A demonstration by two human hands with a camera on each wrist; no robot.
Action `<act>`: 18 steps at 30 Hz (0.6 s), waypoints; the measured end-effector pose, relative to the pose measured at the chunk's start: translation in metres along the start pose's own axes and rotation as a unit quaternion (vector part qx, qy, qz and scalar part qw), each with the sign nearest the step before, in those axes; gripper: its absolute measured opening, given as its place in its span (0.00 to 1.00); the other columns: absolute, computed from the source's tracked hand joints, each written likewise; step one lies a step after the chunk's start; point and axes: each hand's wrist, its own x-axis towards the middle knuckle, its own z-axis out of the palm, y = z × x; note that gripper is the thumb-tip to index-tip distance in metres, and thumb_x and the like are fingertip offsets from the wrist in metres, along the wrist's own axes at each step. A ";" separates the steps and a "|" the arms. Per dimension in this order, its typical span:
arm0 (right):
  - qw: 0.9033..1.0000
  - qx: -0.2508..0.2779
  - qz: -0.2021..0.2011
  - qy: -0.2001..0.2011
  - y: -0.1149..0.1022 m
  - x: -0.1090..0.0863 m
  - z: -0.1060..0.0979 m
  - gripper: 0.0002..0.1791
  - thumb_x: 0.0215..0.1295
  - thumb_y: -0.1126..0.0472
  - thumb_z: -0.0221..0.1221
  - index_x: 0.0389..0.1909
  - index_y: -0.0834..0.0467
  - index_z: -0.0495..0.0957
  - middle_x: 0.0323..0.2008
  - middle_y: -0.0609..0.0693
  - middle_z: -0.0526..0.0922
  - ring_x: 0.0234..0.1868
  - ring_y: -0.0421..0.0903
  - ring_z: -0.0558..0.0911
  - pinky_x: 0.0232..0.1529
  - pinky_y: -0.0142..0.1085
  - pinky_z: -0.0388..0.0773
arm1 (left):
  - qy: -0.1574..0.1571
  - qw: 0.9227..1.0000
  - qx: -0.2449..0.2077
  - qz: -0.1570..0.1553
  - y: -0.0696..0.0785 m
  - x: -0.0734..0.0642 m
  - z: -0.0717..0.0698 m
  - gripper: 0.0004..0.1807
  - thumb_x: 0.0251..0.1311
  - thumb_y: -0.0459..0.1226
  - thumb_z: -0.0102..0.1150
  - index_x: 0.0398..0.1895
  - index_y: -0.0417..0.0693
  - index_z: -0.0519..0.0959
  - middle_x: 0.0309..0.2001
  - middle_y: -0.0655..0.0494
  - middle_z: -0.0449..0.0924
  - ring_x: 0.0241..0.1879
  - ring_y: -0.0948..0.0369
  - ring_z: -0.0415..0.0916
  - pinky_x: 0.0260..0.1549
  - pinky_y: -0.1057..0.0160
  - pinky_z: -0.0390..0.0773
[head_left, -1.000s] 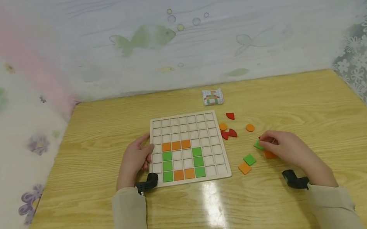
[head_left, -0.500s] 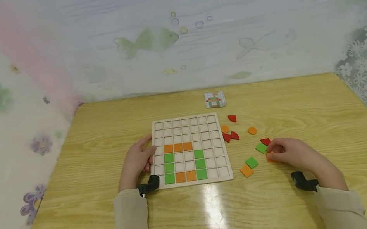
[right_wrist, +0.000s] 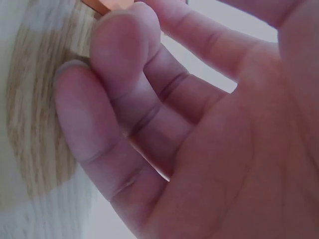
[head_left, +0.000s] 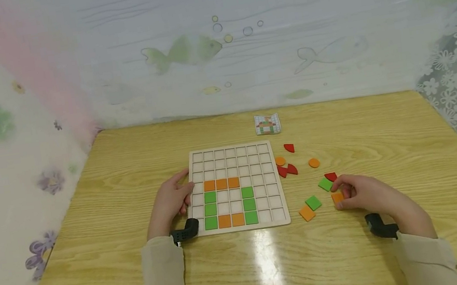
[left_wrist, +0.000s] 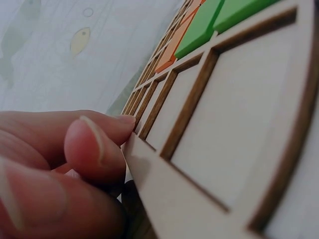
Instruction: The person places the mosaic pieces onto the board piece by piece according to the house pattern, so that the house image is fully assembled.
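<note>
A wooden grid board (head_left: 255,154) lies on the table with orange and green square tiles set in several cells. My left hand (head_left: 169,202) holds its left rim; in the left wrist view, fingertips (left_wrist: 122,127) meet the board's edge (left_wrist: 154,194). To the right of the board, my right hand (head_left: 363,194) pinches an orange square tile (head_left: 337,198) still flat on the table, index finger at the far side and thumb at the near side. Beside it are a green square tile (head_left: 325,184) and a red quarter-circle tile (head_left: 331,177). The right wrist view shows mostly curled fingers and a sliver of orange tile (right_wrist: 112,4).
A pattern card (head_left: 267,124) lies behind the board. Other loose tiles lie between board and right hand: a green square (head_left: 313,203), an orange square (head_left: 307,212), orange discs (head_left: 314,163) and red quarter-circles (head_left: 289,148). A painted wall (head_left: 183,71) closes the table's back.
My right hand has shifted right from the green tile to the orange square tile, and its thumb and index finger have spread apart around it. The left hand keeps its place on the board.
</note>
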 end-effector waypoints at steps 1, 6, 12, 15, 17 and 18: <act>1.000 0.000 -0.002 -0.004 0.000 0.000 0.000 0.19 0.51 0.54 0.64 0.42 0.56 0.73 0.24 0.48 0.68 0.24 0.43 0.67 0.27 0.32 0.64 | 0.001 1.000 0.000 0.000 0.000 0.000 0.000 0.27 0.61 0.43 0.51 0.64 0.63 0.61 0.14 0.50 0.69 0.07 0.61 0.61 0.08 0.64 0.67; 1.000 -0.003 -0.004 -0.010 0.001 0.000 0.000 0.16 0.52 0.59 0.63 0.41 0.55 0.73 0.25 0.48 0.68 0.25 0.44 0.67 0.27 0.33 0.64 | 0.000 1.000 0.005 0.004 0.002 -0.001 0.000 0.27 0.61 0.43 0.51 0.64 0.63 0.61 0.14 0.50 0.69 0.07 0.61 0.61 0.07 0.63 0.67; 1.000 0.001 -0.011 0.000 0.001 0.000 0.001 0.15 0.51 0.59 0.64 0.39 0.56 0.72 0.26 0.49 0.67 0.27 0.44 0.66 0.28 0.33 0.64 | 0.003 1.000 0.011 0.001 0.001 -0.001 0.000 0.27 0.61 0.44 0.51 0.64 0.64 0.61 0.14 0.50 0.70 0.07 0.61 0.61 0.08 0.63 0.68; 1.000 0.005 -0.017 0.006 0.001 0.001 0.001 0.16 0.50 0.60 0.65 0.38 0.57 0.72 0.27 0.50 0.67 0.29 0.45 0.65 0.28 0.33 0.63 | 0.005 1.000 0.009 -0.002 0.001 0.000 0.001 0.27 0.61 0.44 0.51 0.64 0.64 0.61 0.14 0.50 0.70 0.07 0.61 0.61 0.08 0.63 0.68; 1.000 0.008 -0.015 0.007 0.001 0.001 0.001 0.16 0.49 0.60 0.65 0.37 0.57 0.71 0.28 0.50 0.67 0.29 0.45 0.65 0.28 0.33 0.63 | 0.004 1.000 0.009 -0.003 0.000 0.000 0.001 0.27 0.61 0.44 0.51 0.64 0.64 0.61 0.14 0.50 0.70 0.07 0.61 0.62 0.08 0.63 0.68; 1.000 0.008 -0.015 0.008 0.001 0.001 0.001 0.16 0.49 0.60 0.65 0.37 0.57 0.71 0.29 0.51 0.67 0.30 0.45 0.65 0.27 0.33 0.63 | 0.005 1.000 0.007 -0.005 0.000 0.000 0.001 0.27 0.61 0.44 0.51 0.64 0.64 0.61 0.14 0.50 0.70 0.07 0.61 0.62 0.08 0.63 0.68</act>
